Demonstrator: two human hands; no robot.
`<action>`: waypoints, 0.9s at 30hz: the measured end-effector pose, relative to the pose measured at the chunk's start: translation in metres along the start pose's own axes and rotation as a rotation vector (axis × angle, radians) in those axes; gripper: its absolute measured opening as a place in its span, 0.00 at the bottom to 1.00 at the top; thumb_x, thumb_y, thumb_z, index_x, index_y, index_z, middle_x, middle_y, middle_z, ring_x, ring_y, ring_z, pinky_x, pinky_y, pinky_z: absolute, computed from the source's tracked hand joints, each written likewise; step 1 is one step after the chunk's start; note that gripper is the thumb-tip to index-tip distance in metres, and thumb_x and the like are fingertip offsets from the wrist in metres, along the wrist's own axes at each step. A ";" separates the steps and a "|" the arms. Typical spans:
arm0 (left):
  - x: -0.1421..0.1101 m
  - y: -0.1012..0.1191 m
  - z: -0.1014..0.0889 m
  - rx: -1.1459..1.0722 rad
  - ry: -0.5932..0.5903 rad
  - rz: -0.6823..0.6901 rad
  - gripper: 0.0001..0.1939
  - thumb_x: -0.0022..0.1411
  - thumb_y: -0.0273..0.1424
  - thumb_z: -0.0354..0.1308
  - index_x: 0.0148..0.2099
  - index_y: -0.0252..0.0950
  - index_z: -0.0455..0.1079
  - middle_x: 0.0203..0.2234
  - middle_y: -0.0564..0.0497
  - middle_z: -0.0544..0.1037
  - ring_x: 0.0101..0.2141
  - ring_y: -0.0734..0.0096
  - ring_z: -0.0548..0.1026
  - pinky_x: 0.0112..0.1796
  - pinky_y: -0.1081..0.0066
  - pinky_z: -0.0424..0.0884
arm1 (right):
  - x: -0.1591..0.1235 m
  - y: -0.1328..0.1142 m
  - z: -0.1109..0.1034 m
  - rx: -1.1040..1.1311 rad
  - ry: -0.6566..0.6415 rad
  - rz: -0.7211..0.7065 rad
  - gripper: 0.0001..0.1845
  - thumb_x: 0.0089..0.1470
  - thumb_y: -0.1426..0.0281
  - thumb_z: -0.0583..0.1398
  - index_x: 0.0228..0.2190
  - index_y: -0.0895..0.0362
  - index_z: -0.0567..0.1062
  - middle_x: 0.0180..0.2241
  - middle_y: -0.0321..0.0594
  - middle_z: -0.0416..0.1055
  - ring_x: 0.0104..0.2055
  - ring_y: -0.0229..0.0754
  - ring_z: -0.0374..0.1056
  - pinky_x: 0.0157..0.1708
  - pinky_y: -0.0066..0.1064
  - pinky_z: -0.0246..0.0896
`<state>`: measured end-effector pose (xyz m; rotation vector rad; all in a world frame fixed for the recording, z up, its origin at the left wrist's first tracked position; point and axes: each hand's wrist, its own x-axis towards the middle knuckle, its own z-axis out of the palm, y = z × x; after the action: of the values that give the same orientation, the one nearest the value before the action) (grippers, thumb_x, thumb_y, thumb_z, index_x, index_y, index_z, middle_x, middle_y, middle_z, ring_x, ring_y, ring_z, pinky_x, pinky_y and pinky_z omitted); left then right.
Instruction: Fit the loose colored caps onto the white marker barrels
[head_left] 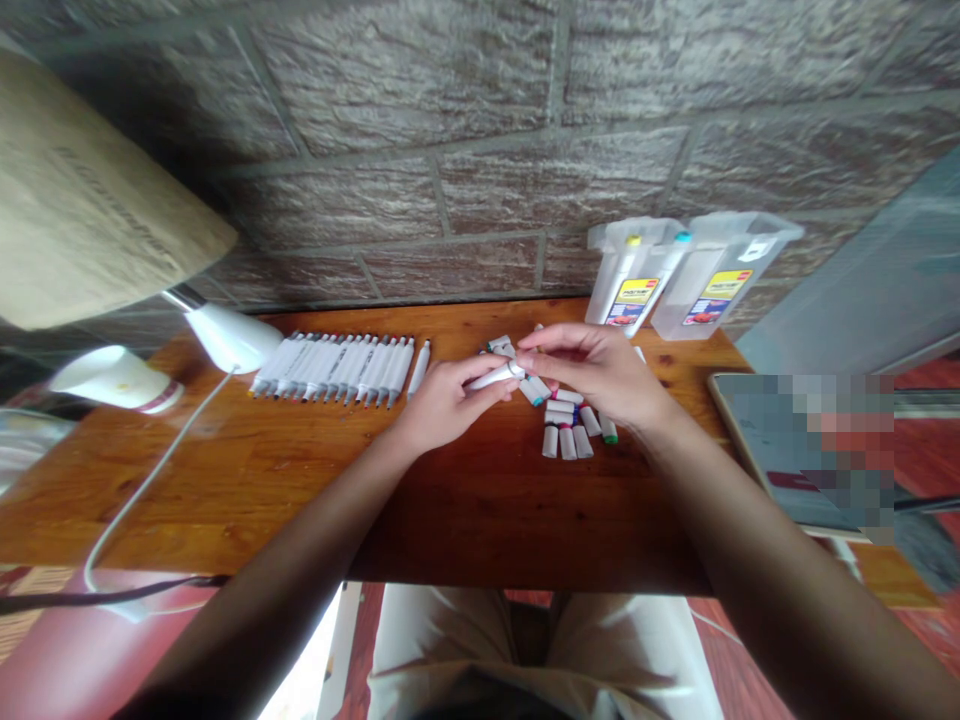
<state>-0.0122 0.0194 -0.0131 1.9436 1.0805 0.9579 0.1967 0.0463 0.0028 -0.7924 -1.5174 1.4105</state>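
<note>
A white marker (495, 376) is held slantwise above the table by my left hand (454, 400), its fingers closed around the barrel. At the marker's right end, my right hand (600, 365) pinches the white cap between thumb and fingers. Whether that cap sits fully on the barrel, I cannot tell. Below and beside my right hand lie several loose marker caps (568, 442), white with coloured ends. Left of my left hand stretches a tight row of white markers (337, 368), and one single marker (420, 367) lies just apart from the row.
Two clear plastic boxes (675, 300) stand by the brick wall, markers upright in the left one. A tablet (795, 455) lies at the right. On the left are a lamp (232, 335), its cable and a tilted-looking paper cup (116, 380). The wooden table's (480, 520) front edge is near my lap.
</note>
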 end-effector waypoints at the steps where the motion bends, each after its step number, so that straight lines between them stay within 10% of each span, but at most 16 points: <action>1: -0.001 -0.001 0.001 0.014 0.009 0.005 0.15 0.67 0.41 0.59 0.45 0.34 0.77 0.38 0.49 0.83 0.38 0.69 0.78 0.43 0.73 0.70 | 0.000 0.001 0.000 0.002 -0.020 0.006 0.18 0.45 0.62 0.74 0.37 0.58 0.83 0.32 0.38 0.80 0.27 0.34 0.69 0.27 0.27 0.63; 8: -0.002 -0.009 0.005 0.014 0.017 -0.012 0.24 0.66 0.43 0.60 0.58 0.35 0.69 0.37 0.51 0.83 0.36 0.70 0.77 0.41 0.74 0.69 | -0.001 0.011 0.009 -0.013 -0.126 0.023 0.21 0.43 0.62 0.75 0.39 0.58 0.82 0.38 0.41 0.81 0.38 0.40 0.74 0.41 0.33 0.69; 18: -0.002 0.005 0.002 0.122 -0.064 -0.039 0.23 0.71 0.45 0.52 0.35 0.33 0.78 0.23 0.51 0.76 0.22 0.75 0.67 0.26 0.74 0.61 | 0.007 0.003 0.006 0.312 0.216 0.035 0.23 0.39 0.62 0.76 0.38 0.53 0.81 0.31 0.33 0.76 0.30 0.36 0.70 0.31 0.29 0.68; 27: -0.005 0.006 0.011 0.177 -0.047 0.045 0.20 0.68 0.44 0.58 0.29 0.34 0.75 0.23 0.52 0.79 0.23 0.76 0.70 0.28 0.75 0.61 | -0.002 -0.002 0.023 0.408 0.004 0.072 0.48 0.48 0.27 0.48 0.45 0.52 0.79 0.32 0.45 0.76 0.38 0.51 0.72 0.41 0.44 0.69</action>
<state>-0.0024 0.0097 -0.0146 2.1309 1.1315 0.8604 0.1766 0.0347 0.0058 -0.5988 -1.1508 1.6976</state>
